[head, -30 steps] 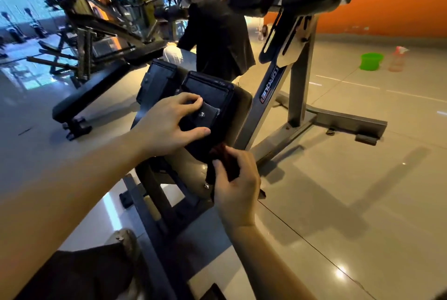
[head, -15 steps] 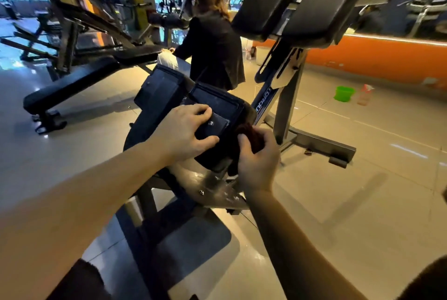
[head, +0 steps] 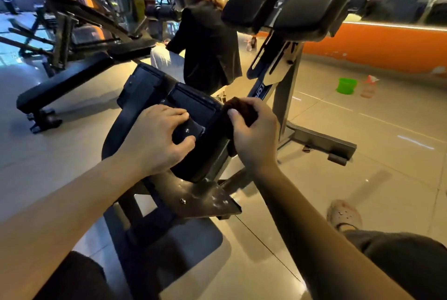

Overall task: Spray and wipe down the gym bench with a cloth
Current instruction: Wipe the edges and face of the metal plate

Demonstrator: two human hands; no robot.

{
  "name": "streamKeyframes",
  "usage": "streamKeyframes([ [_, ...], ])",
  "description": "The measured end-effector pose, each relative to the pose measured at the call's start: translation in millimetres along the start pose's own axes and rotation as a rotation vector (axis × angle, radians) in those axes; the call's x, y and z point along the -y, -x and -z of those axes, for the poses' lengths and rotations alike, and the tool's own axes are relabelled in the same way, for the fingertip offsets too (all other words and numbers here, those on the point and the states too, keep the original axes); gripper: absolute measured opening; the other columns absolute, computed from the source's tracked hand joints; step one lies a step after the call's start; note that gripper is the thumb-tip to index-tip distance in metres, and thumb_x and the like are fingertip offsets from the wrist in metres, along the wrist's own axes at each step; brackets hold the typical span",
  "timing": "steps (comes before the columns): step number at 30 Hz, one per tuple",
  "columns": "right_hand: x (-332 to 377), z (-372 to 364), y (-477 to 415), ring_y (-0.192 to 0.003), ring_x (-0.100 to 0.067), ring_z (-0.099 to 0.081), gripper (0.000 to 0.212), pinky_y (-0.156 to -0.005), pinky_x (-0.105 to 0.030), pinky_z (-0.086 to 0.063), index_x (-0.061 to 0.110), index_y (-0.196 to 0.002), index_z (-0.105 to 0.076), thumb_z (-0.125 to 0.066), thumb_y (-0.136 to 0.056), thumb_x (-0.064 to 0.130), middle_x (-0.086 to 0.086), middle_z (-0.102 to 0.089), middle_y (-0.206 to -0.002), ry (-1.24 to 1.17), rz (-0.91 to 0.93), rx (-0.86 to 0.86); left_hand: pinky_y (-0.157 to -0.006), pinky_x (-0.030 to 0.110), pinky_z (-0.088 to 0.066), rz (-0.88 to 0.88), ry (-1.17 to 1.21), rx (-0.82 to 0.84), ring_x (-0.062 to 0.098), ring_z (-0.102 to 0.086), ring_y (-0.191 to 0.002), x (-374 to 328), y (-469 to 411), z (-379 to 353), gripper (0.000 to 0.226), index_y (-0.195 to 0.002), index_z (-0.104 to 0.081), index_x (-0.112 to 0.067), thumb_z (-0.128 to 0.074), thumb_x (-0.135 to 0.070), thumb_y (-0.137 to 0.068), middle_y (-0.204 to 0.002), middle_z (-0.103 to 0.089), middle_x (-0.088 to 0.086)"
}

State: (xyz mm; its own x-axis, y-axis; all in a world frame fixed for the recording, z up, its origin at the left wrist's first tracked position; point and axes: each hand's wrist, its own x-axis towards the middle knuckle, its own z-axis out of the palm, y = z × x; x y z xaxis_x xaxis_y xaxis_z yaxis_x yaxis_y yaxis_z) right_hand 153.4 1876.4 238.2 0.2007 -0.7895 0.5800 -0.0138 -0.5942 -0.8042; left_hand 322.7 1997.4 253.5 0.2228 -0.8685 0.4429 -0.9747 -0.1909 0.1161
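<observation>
Two hands work on the bench [head: 193,103] at centre, near the person. The left hand [head: 157,140] grips the near pad, fingers curled over its top and thumb under a bolted tab. The right hand [head: 254,135] is closed round the dark cloth [head: 242,108], pressing it on the pad's right edge. The bottle [head: 368,87] stands far right on the floor, so spraying looks done. Wiping seems midway, with the other surfaces probably left to do.

A green bucket [head: 347,85] is set on the tiled floor [head: 387,154] at the far right, near an orange wall [head: 375,45]. A person in a black jacket [head: 210,45] is seated farther off at centre, and another black padded bench [head: 60,87] is placed at the left.
</observation>
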Motion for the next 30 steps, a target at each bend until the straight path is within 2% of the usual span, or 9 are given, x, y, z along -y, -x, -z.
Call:
streamKeyframes([
  [5,-5.3,18.8,3.2,-0.099,0.009,-0.056,0.028,-0.089,-0.018,-0.054,0.017,-0.121,-0.068,-0.072,-0.094,0.021,0.024,-0.058,-0.098,0.01,0.017,0.164,-0.111,0.041,-0.043,0.083,0.021,-0.06,0.019,-0.059,-0.124,-13.5,-7.6,-2.2,0.069,-0.128,-0.071,-0.012,-0.047,-0.061,-0.086,-0.13,-0.069,0.002],
  [8,-7.2,32.7,-28.0,-0.1,0.0,-0.062,0.026,-0.09,-0.026,-0.057,0.02,-0.12,-0.071,-0.072,-0.093,0.021,0.019,-0.065,-0.099,0.061,0.05,0.385,-0.112,0.036,-0.039,0.138,0.019,-0.071,0.016,-0.057,-0.128,-17.5,-3.6,-4.7,0.073,-0.132,-0.069,-0.015,-0.045,-0.066,-0.086,-0.135,-0.067,-0.001],
  [12,-6.1,29.1,-72.2,-0.104,-0.008,-0.065,0.026,-0.094,-0.038,-0.058,0.02,-0.12,-0.073,-0.07,-0.095,0.022,0.007,-0.072,-0.107,0.099,0.055,0.531,-0.111,0.031,-0.036,0.212,0.063,-0.085,0.013,-0.054,-0.132,-31.6,0.8,-3.7,0.078,-0.135,-0.067,-0.015,-0.044,-0.069,-0.083,-0.139,-0.064,-0.002],
  [15,-12.3,35.3,-81.6,-0.098,-0.003,-0.065,0.022,-0.088,-0.03,-0.059,0.022,-0.118,-0.072,-0.069,-0.096,0.022,0.013,-0.069,-0.101,0.026,0.046,0.671,-0.109,0.025,-0.036,0.273,0.102,-0.098,0.004,-0.05,-0.132,-38.7,-1.0,-0.8,0.08,-0.136,-0.066,-0.02,-0.045,-0.074,-0.081,-0.14,-0.062,-0.008],
  [18,-23.9,48.3,-85.2,-0.093,0.012,-0.062,0.02,-0.075,-0.013,-0.055,0.038,-0.104,-0.067,-0.071,-0.094,0.021,0.025,-0.064,-0.095,-0.046,0.093,0.824,-0.099,0.014,-0.033,0.306,0.115,-0.099,-0.012,-0.043,-0.122,-42.7,-5.5,2.4,0.081,-0.136,-0.065,-0.029,-0.05,-0.082,-0.077,-0.134,-0.059,-0.019],
  [20,-28.3,46.6,-93.0,-0.095,0.013,-0.061,0.021,-0.076,-0.012,-0.055,0.041,-0.103,-0.066,-0.072,-0.094,0.023,0.027,-0.064,-0.096,-0.054,0.126,0.875,-0.092,0.009,-0.032,0.323,0.102,-0.103,-0.02,-0.04,-0.113,-49.2,-8.4,1.9,0.081,-0.132,-0.066,-0.032,-0.055,-0.085,-0.072,-0.124,-0.054,-0.027],
  [22,-29.6,38.7,-108.9,-0.098,0.003,-0.063,0.019,-0.08,-0.019,-0.057,0.034,-0.11,-0.07,-0.072,-0.094,0.025,0.023,-0.066,-0.1,-0.053,0.149,0.88,-0.089,0.009,-0.033,0.356,0.083,-0.095,-0.019,-0.041,-0.111,-54.8,-10.5,0.1,0.083,-0.13,-0.066,-0.033,-0.057,-0.088,-0.068,-0.121,-0.049,-0.029],
  [26,-30.2,13.3,-159.2,-0.099,-0.005,-0.064,0.019,-0.081,-0.022,-0.054,0.026,-0.112,-0.072,-0.072,-0.094,0.022,0.012,-0.068,-0.103,-0.149,0.065,0.839,-0.091,0.018,-0.036,0.439,0.028,-0.066,-0.013,-0.038,-0.117,-64.6,-13.4,0.8,0.078,-0.133,-0.065,-0.033,-0.06,-0.085,-0.075,-0.124,-0.045,-0.032],
  [30,-36.7,-28.9,-191.9,-0.087,-0.005,-0.071,0.017,-0.07,-0.02,-0.056,0.018,-0.111,-0.072,-0.071,-0.094,0.013,0.003,-0.069,-0.098,-0.205,-0.048,0.957,-0.096,0.022,-0.039,0.489,-0.018,-0.051,-0.015,-0.037,-0.117,-75.4,-16.5,2.1,0.079,-0.131,-0.068,-0.032,-0.054,-0.083,-0.073,-0.125,-0.049,-0.032],
])
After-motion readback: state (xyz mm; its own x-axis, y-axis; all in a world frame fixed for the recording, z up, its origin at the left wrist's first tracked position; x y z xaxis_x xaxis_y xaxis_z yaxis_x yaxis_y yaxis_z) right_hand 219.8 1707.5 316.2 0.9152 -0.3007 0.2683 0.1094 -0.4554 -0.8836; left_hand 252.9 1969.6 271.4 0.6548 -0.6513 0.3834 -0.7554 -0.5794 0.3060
